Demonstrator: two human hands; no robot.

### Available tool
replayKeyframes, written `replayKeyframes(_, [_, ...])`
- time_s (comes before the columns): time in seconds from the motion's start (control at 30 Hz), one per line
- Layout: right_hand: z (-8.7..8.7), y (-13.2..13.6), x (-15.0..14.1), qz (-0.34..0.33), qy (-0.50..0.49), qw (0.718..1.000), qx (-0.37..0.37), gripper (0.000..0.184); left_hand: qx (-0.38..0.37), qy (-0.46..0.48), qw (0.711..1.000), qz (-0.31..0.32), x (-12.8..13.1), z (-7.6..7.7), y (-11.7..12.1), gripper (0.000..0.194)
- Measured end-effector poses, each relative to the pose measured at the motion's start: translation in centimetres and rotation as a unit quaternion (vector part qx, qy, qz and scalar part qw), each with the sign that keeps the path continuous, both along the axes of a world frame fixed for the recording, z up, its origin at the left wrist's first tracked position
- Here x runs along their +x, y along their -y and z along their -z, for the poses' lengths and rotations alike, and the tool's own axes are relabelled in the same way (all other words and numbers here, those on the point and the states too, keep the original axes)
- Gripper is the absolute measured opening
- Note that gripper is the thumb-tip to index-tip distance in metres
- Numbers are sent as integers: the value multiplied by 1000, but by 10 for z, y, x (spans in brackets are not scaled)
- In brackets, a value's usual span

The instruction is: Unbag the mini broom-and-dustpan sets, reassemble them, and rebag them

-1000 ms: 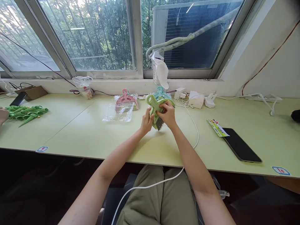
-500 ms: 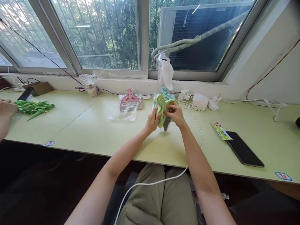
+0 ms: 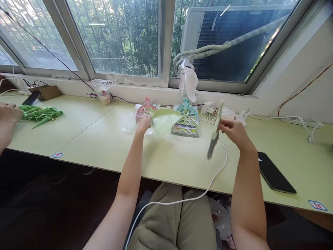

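My left hand (image 3: pixel 144 124) is closed on the handle of a light green dustpan (image 3: pixel 166 119), held above the table and a little blurred. My right hand (image 3: pixel 232 131) pinches a light green hand brush (image 3: pixel 215 133), its grey bristles pointing down over the table. Behind the dustpan lies a pink dustpan-and-brush set (image 3: pixel 146 106) in clear plastic. Packaged green and teal dustpan sets (image 3: pixel 186 104) lie between my hands, farther back.
A black phone (image 3: pixel 277 173) lies at the right. A white cable (image 3: pixel 218 173) crosses the table edge onto my lap. Green pods or leaves (image 3: pixel 45 116) lie at the left beside another person's hand (image 3: pixel 10 116). White chargers (image 3: pixel 227 113) and a clear bag (image 3: pixel 103 93) stand near the window wall.
The dustpan and brush, held together before, are now apart. My left hand moved left with the dustpan, my right hand right with the brush. The packaged sets behind are now more visible.
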State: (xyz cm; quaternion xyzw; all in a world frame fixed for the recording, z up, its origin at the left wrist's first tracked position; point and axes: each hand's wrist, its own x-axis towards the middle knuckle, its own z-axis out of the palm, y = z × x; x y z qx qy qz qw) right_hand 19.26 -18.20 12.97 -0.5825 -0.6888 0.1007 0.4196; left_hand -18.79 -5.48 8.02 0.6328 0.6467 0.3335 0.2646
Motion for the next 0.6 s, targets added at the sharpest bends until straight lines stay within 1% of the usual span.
replayKeyframes(0.03, [-1,7,-4,-8,81,995,-51,33,-20,-17,1000,-15,-2,1,0,28])
replayKeyframes(0.07, [-2,14,-9,-12,158,982,-105,30,-39,-35,999,-15,-5,1,1,26])
replayKeyframes(0.13, [1,23,-22,-8,282,936,-209,24,-73,-66,995,23,-13,1,4,26])
replayKeyframes(0.2, [8,26,-33,3,366,887,-281,24,-107,-110,986,71,-19,1,7,31])
replayKeyframes(0.27, [19,23,-41,8,409,857,-312,26,-133,-159,972,107,-20,-1,12,36])
replayKeyframes(0.33, [30,17,-46,19,425,846,-321,28,-151,-192,959,144,-17,-2,16,38])
replayKeyframes(0.43, [45,6,-48,51,427,845,-319,34,-155,-205,947,193,-10,-1,19,39])
replayKeyframes(0.5, [50,1,-47,77,424,846,-315,39,-150,-201,945,209,-7,2,19,37])
replayKeyframes(0.6, [52,-5,-47,117,411,849,-310,41,-164,-176,947,215,-7,5,19,32])
